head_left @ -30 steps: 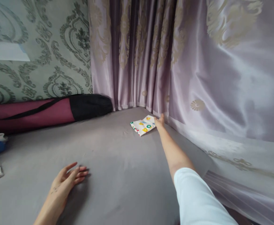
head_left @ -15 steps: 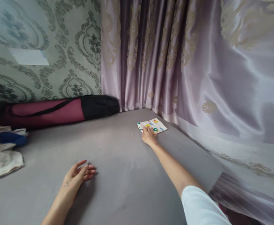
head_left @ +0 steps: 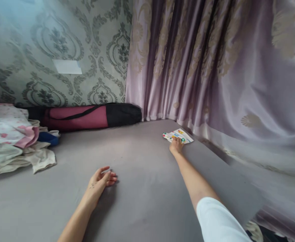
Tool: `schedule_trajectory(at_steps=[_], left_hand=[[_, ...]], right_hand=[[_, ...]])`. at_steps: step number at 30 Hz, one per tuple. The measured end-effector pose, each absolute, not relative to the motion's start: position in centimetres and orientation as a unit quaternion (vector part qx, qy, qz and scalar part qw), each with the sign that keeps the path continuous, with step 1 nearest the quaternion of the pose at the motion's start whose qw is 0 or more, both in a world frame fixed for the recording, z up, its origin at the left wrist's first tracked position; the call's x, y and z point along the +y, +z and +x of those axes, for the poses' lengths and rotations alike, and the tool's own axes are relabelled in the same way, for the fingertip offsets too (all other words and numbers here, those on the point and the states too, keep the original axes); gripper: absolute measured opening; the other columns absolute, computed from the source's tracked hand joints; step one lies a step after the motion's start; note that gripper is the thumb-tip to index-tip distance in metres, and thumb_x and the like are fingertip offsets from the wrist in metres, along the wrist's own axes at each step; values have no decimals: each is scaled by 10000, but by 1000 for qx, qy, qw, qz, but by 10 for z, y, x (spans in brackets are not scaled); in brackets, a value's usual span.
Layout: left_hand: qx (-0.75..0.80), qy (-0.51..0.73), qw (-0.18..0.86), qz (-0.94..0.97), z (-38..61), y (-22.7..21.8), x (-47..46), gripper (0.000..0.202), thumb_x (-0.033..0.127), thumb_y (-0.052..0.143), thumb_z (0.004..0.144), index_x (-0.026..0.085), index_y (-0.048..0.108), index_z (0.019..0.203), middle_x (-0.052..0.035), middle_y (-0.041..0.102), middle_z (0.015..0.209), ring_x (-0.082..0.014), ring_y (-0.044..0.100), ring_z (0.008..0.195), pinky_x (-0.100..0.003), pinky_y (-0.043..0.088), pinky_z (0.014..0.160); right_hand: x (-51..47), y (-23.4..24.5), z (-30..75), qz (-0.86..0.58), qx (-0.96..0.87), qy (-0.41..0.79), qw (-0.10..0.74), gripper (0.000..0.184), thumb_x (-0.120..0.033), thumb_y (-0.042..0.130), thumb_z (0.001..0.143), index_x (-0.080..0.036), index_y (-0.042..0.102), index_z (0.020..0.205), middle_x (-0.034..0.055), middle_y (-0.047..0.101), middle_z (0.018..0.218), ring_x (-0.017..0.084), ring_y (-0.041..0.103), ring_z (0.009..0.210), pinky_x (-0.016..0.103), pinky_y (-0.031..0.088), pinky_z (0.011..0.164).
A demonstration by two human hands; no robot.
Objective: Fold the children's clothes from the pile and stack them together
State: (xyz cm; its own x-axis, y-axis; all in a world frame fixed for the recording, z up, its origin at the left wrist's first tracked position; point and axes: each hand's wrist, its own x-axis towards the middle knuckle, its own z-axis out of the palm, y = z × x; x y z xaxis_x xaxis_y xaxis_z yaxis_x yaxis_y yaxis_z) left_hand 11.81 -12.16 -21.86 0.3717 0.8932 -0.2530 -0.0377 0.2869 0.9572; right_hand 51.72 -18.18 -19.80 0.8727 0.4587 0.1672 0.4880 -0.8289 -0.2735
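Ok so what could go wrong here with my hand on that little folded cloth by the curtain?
Three things, possibly. The right hand touches only the near edge of the folded cloth with the arm stretched far out, so dragging it could undo the fold. The cloth lies close to the curtain, so a nudge might slide it under the fabric. The left hand rests on the grey sheet, which could wrinkle or slip.

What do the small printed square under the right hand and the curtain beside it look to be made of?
Printed square: likely thin woven cotton, matte. It lies folded flat with soft edges, under the fingers of the right hand.
Curtain: probably a satin-like synthetic or silk, glossy. A bright sheen runs along its hanging folds, and it carries a gold damask pattern.
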Motion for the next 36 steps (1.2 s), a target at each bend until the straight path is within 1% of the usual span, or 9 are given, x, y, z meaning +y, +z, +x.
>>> schedule_trajectory(at_steps=[6,8,10,14,19,26,28,33,36], left_hand=[[443,347,673,480,120,-215,-122,593,428,775,672,135,494,1104,-88,712,793,-189,702,674,-302,557,658],[440,346,676,480,121,-212,-123,576,418,764,681,135,491,1102,-84,710,787,-183,699,667,-297,555,656],[439,347,675,481,121,-211,-123,564,412,756,686,131,492,1097,-79,706,775,-178,696,655,-292,554,650],[437,345,672,487,123,-209,-124,537,407,745,697,132,497,1085,-70,700,759,-181,697,649,-288,551,636],[429,354,669,493,123,-208,-126,452,395,692,751,136,497,1066,-56,679,765,-159,681,646,-268,539,625],[424,352,633,544,135,-222,-120,241,331,520,857,148,529,1013,-34,621,743,-100,603,566,-205,455,522],[446,347,583,584,136,-226,-116,220,277,470,869,144,562,1018,-56,640,773,-114,606,608,-216,459,538],[470,339,346,738,133,-221,-120,257,125,449,824,154,667,957,-108,694,918,-200,605,906,-342,481,858],[439,292,238,816,131,-215,-124,268,97,466,802,154,690,937,-128,694,1014,-246,561,1011,-379,443,930]], right_hand=[[-169,-195,504,-962,-178,-50,202,536,-60,277,861,-120,475,1355,190,500,1358,287,380,1328,514,323,1049],[-169,-196,498,-958,-183,-51,213,541,-83,267,876,-134,448,1383,181,502,1374,287,383,1331,561,286,1067],[-173,-198,493,-953,-207,-60,213,517,-179,273,931,-147,402,1430,184,432,1453,304,317,1383,609,205,1094],[-182,-205,486,-931,-346,-35,112,558,-407,285,984,-155,370,1475,164,248,1577,310,156,1461,585,108,1135],[-188,-212,487,-916,-401,-18,22,589,-436,223,991,-148,361,1487,158,314,1554,295,245,1434,555,166,1129],[-175,-227,507,-909,-411,-35,50,630,-435,172,957,-149,425,1458,189,375,1504,333,290,1408,610,223,1083],[-168,-231,503,-919,-387,-29,63,658,-445,136,946,-161,441,1454,208,386,1491,352,289,1412,645,203,1075],[-156,-230,457,-904,-420,-13,85,685,-490,109,936,-192,471,1435,200,393,1488,352,325,1402,640,210,1083],[-148,-225,410,-890,-452,32,57,676,-470,105,949,-157,431,1452,183,348,1526,330,305,1415,626,239,1083]])
